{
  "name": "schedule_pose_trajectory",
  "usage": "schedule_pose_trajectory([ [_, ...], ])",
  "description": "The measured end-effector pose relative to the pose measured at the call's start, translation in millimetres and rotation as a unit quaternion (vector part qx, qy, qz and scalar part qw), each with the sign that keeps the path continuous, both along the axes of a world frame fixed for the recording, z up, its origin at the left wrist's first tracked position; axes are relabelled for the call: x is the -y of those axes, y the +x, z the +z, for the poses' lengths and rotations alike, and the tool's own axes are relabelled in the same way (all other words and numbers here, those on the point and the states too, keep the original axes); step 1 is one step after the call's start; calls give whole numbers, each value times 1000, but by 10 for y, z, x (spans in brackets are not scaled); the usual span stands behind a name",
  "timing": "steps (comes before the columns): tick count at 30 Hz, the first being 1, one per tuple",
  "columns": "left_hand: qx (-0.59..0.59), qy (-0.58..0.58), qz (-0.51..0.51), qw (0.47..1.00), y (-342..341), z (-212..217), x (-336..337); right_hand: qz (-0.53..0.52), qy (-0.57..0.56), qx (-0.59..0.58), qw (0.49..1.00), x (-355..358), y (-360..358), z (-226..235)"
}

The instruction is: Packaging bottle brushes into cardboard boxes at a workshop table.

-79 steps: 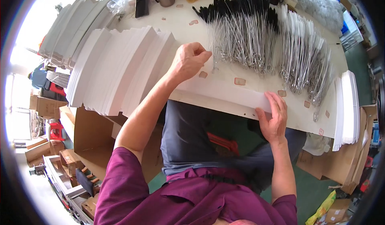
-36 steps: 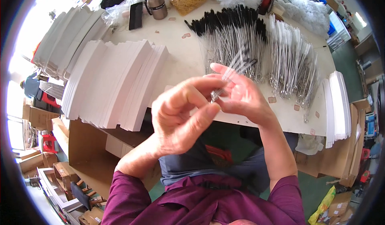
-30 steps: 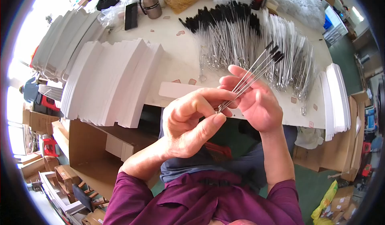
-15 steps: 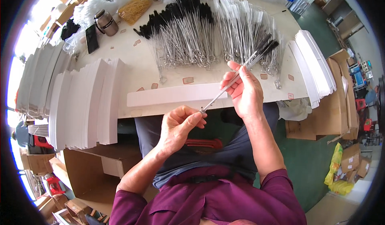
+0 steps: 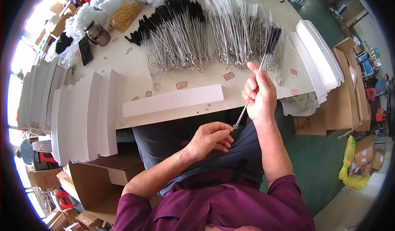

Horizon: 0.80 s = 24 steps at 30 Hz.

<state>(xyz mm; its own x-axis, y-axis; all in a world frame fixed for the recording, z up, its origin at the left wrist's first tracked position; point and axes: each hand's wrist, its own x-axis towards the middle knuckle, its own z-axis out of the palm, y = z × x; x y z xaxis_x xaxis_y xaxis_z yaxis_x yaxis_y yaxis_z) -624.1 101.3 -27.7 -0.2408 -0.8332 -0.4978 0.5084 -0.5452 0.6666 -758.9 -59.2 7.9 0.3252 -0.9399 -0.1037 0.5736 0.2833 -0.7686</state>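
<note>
A few thin wire-handled brushes with black bristles [image 5: 273, 38] stand tilted in my right hand [image 5: 262, 96], its fingers wrapped round the shafts. At their lower ends, my left hand [image 5: 210, 140] pinches the wire loops [image 5: 235, 127] between thumb and fingertips. How many brushes I hold cannot be made out. Behind my hands, a row of black-bristled brushes [image 5: 177, 35] lies fanned on the table, loops toward me. To its right lie brushes with white bristles [image 5: 240, 29]. A long, narrow white box [image 5: 173, 101] rests near the table's front edge, left of my hands.
Stacks of long white boxes stand at left [image 5: 82, 117] and right [image 5: 319, 58]. A steel flask [image 5: 97, 33], a phone [image 5: 85, 51] and a bag of yellow rubber bands [image 5: 125, 17] sit at the back left. Cardboard boxes flank the table, one at lower left [image 5: 92, 185], another at right [image 5: 329, 111].
The brushes have turned more upright, bristles staying up. Both hands have shifted right and my left hand lower, still at the loops. The view has shifted slightly.
</note>
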Motion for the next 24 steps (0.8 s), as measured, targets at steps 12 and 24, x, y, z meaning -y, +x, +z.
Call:
schedule_pose_trajectory([
  [12,369,-202,45,906,305,543,860,-82,46,-117,989,458,-794,-124],
  [24,601,-350,-28,718,-293,376,2231,-91,79,-114,986,727,-1259,-410],
])
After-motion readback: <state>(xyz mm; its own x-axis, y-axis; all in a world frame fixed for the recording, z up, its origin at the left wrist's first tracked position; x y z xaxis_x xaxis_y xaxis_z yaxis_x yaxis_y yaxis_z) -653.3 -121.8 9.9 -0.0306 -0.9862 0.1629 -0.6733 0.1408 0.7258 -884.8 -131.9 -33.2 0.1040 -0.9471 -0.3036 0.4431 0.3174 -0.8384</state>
